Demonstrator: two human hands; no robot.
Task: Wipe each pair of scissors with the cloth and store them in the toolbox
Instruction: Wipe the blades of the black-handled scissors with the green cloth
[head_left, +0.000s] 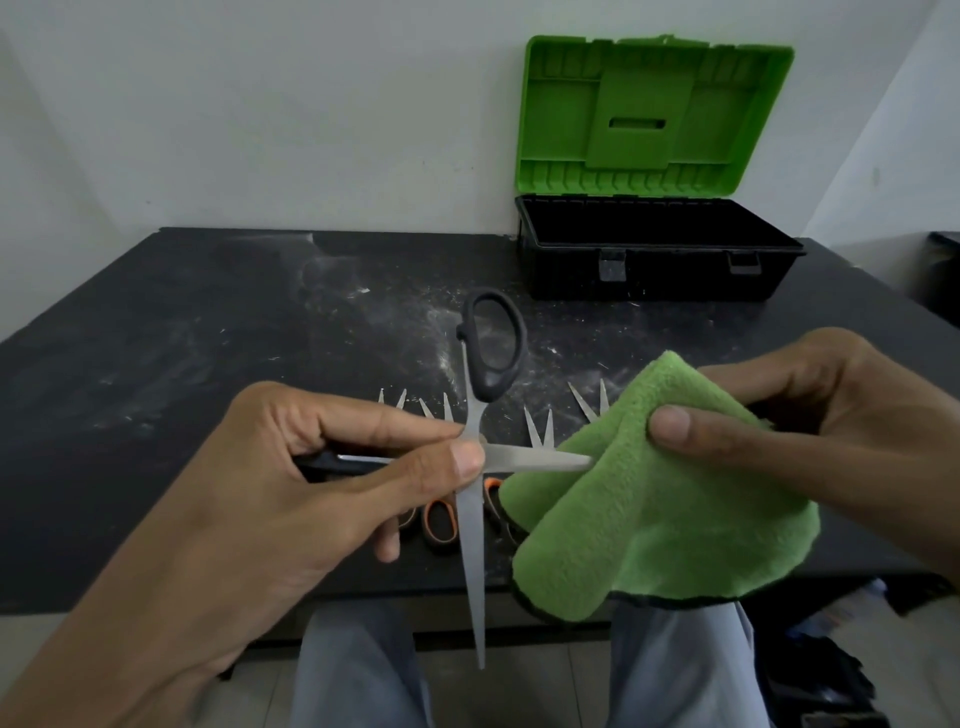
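My left hand (332, 467) pinches a pair of black-handled scissors (475, 545) at the pivot, held wide open in a cross above the table's front edge. One blade points down toward me, the other points right. My right hand (810, 410) grips a folded green cloth (654, 514), and the right-pointing blade's tip touches the cloth. Several more scissors (537, 431) lie in a row on the black table (182, 338) beneath, points away from me; orange and black handles show under my hands. The toolbox (660, 254) stands open at the back right, its black tray showing nothing inside.
The toolbox's green lid (649, 109) leans against the white wall. The dusty tabletop stretches to the left and back. My grey-trousered legs (358, 670) are under the front edge. Dark bags (831, 680) sit on the floor at lower right.
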